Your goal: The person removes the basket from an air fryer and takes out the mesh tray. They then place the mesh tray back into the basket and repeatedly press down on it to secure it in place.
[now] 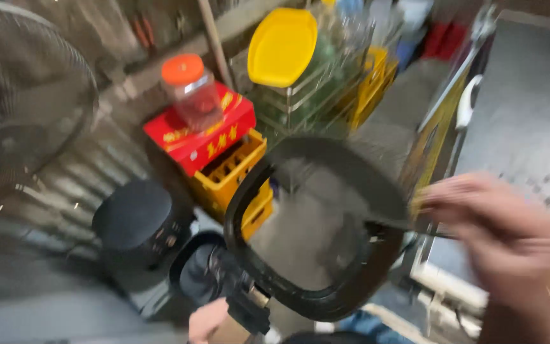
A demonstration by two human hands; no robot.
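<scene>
At the bottom centre of the frame, the left hand clasps the handle of a black air fryer basket, tilted up mid-frame. At lower right, the blurred right hand reaches over its rim; whether it grips anything I cannot tell. Left of the basket stands the black air fryer. Farther up: yellow crates, a red box, an orange-lidded jar.

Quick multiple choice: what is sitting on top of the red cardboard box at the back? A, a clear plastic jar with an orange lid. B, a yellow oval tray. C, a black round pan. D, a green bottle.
A: the clear plastic jar with an orange lid stands directly on the red cardboard box, which rests on a yellow plastic crate.
</scene>
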